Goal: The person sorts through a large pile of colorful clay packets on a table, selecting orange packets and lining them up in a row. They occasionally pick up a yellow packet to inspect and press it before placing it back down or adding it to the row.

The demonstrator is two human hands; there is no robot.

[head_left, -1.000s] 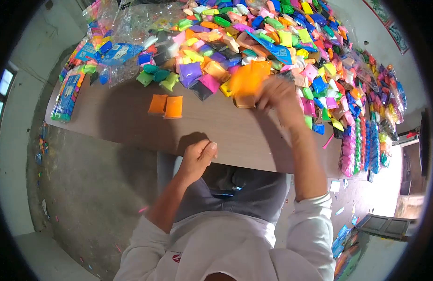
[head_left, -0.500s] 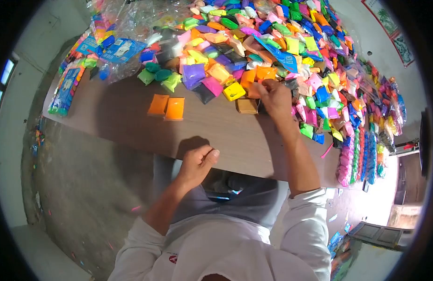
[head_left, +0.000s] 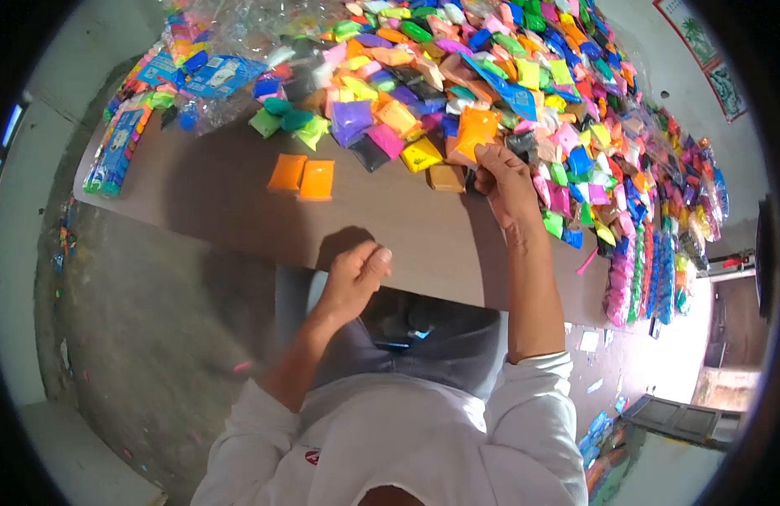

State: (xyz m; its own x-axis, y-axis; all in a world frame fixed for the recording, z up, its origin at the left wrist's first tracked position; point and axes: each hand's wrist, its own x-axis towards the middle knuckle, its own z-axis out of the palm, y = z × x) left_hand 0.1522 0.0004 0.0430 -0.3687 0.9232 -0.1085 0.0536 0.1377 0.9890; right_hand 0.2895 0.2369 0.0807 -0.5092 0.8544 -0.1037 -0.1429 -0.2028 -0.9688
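Observation:
Between the thumb and fingers of my right hand (head_left: 504, 181) is an orange packet (head_left: 475, 133), held up at the near edge of the heap. A brown packet (head_left: 446, 178) and a yellow packet (head_left: 421, 155) lie just left of that hand. My left hand (head_left: 354, 277) is closed in a loose fist over the table's front edge, and nothing shows in it. Farther up the table from it, two orange packets, a left one (head_left: 287, 172) and a right one (head_left: 316, 180), lie flat side by side.
A large heap of colourful packets (head_left: 390, 57) covers the back and right of the table (head_left: 230, 207). Long bagged rows of packets (head_left: 639, 278) lie at the right edge. At the left are clear plastic wrappers (head_left: 263, 42) and a blue-labelled pack (head_left: 120, 156).
My right hand has gripped an orange packet and lifted it slightly from the heap, tilting it up. My left hand stays closed in nearly the same place. The camera view has shifted slightly.

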